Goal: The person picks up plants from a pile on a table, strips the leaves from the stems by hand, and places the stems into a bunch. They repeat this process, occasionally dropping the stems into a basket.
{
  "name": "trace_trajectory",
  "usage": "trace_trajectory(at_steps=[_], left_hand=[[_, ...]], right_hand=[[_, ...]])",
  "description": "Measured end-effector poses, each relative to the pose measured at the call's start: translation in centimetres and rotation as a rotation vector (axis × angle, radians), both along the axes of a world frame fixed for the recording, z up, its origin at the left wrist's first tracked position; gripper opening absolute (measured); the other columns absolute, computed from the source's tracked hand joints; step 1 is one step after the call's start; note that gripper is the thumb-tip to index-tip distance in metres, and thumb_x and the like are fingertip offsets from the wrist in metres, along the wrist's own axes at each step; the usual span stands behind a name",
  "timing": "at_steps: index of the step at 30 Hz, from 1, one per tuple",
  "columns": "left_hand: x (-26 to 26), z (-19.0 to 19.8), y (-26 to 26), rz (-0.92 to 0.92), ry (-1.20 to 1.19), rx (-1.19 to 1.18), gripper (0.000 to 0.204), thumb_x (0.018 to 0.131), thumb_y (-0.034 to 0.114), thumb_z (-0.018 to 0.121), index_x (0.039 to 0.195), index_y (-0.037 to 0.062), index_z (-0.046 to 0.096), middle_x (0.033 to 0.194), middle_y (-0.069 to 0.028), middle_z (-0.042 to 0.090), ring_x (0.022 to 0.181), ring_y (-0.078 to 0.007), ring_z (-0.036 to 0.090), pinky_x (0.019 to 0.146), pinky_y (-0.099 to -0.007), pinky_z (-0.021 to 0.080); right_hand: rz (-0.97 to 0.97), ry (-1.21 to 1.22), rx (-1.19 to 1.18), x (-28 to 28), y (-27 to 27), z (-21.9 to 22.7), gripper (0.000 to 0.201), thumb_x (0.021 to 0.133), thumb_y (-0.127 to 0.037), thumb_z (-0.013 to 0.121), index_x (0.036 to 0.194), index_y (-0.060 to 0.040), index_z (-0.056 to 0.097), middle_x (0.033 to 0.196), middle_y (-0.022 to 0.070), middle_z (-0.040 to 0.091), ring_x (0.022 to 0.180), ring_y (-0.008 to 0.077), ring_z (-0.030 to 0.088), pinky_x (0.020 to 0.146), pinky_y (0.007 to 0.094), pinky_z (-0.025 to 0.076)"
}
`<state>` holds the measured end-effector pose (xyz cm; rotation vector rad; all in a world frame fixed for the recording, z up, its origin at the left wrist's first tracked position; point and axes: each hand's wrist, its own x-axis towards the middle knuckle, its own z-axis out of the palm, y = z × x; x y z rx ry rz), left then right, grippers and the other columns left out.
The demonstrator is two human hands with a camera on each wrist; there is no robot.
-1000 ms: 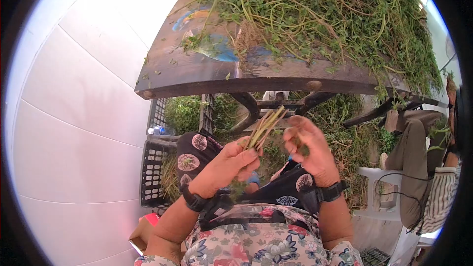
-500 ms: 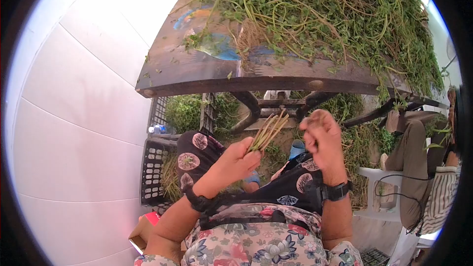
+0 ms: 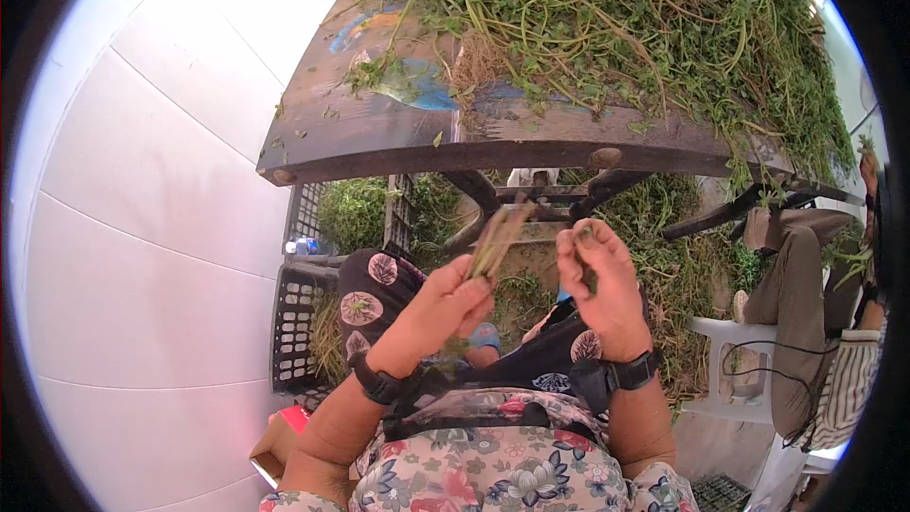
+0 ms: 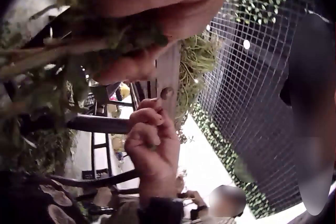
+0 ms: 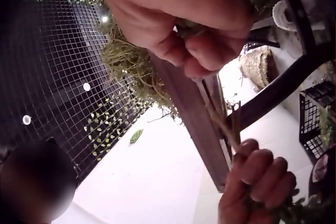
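Observation:
In the head view the left hand (image 3: 431, 313) grips a small bundle of thin stems (image 3: 500, 239), their ends pointing up and blurred; leaves hang below the fist. To its right, the right hand (image 3: 607, 289) is raised with curled fingers pinching a bit of green plant (image 3: 588, 235). The right wrist view shows that greenery (image 5: 190, 27) between thumb and fingers, and the left hand (image 5: 257, 182) closed round the stems (image 5: 226, 124). The two hands are apart.
A wooden table (image 3: 379, 147) ahead bears a large heap of leafy stems (image 3: 607, 28). Black crates (image 3: 296, 322) stand at the left, a white stool (image 3: 725, 360) at the right. More greens (image 3: 664, 275) lie on the floor. A seated person's leg (image 3: 796, 313) is at the far right.
The right hand moved out to the right and up, then came slightly back toward the left hand. The stems in the left hand have tilted more upright.

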<state>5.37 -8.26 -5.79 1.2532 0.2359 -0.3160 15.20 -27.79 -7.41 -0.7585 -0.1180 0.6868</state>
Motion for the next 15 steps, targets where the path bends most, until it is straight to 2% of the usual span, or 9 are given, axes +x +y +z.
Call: trace_trajectory(at_steps=[2,3,6,9,12,15], left_hand=[[0.1,-0.5,0.2,0.074,-0.106,-0.12,0.019,0.091,0.02,0.049,0.104,0.0061,0.05,0.084,-0.004,0.057,0.068,-0.013,0.052,0.06,-0.0257,0.043],[0.2,0.4,0.3,0.068,-0.031,-0.109,0.029,0.091,0.023,0.05,0.112,0.0046,0.049,0.1,-0.0069,0.059,0.088,-0.017,0.057,0.071,-0.0304,0.047],[0.3,0.9,-0.1,0.126,0.024,-0.267,0.036,0.09,0.024,0.05,0.121,0.0055,0.047,0.12,-0.0087,0.053,0.111,-0.0205,0.05,0.083,-0.0384,0.047],[0.3,0.7,0.2,0.114,0.011,-0.314,0.039,0.09,0.024,0.051,0.125,0.0068,0.046,0.13,-0.0082,0.046,0.121,-0.0226,0.042,0.09,-0.0445,0.044],[0.4,0.8,0.0,0.16,0.037,-0.333,0.036,0.09,0.023,0.052,0.121,0.0056,0.048,0.131,-0.0089,0.044,0.122,-0.0228,0.04,0.09,-0.0453,0.044],[0.5,0.3,-0.2,0.152,0.005,-0.343,0.033,0.09,0.023,0.053,0.116,0.0037,0.05,0.121,-0.0101,0.052,0.112,-0.0219,0.049,0.084,-0.041,0.048]], right_hand=[[-0.071,0.021,-0.002,0.3,-0.3,0.1,0.01,0.083,-0.009,0.055,0.093,-0.0084,0.051,0.086,0.0057,0.06,0.069,0.0093,0.053,0.047,0.0182,0.036],[-0.082,0.065,-0.078,0.0,-0.3,0.3,0.01,0.084,-0.009,0.054,0.094,-0.0083,0.051,0.088,0.0055,0.06,0.066,0.0097,0.052,0.047,0.0187,0.036],[0.006,0.033,-0.068,-0.7,0.0,-0.8,0.008,0.085,-0.011,0.055,0.092,-0.0075,0.051,0.085,0.0057,0.059,0.066,0.0091,0.051,0.046,0.0191,0.035],[0.081,-0.004,-0.125,-1.3,0.3,-1.0,0.008,0.086,-0.014,0.055,0.089,-0.0064,0.052,0.078,0.004,0.057,0.062,0.0077,0.049,0.046,0.0193,0.034],[0.151,-0.082,-0.265,-2.0,1.0,-0.8,0.013,0.087,-0.017,0.056,0.086,-0.0054,0.052,0.072,0.0014,0.054,0.057,0.0059,0.045,0.045,0.0196,0.032],[0.136,-0.218,-0.421,-2.4,1.6,-0.8,0.018,0.086,-0.021,0.057,0.09,-0.0031,0.053,0.073,-0.0005,0.054,0.057,0.004,0.045,0.049,0.0189,0.034]])
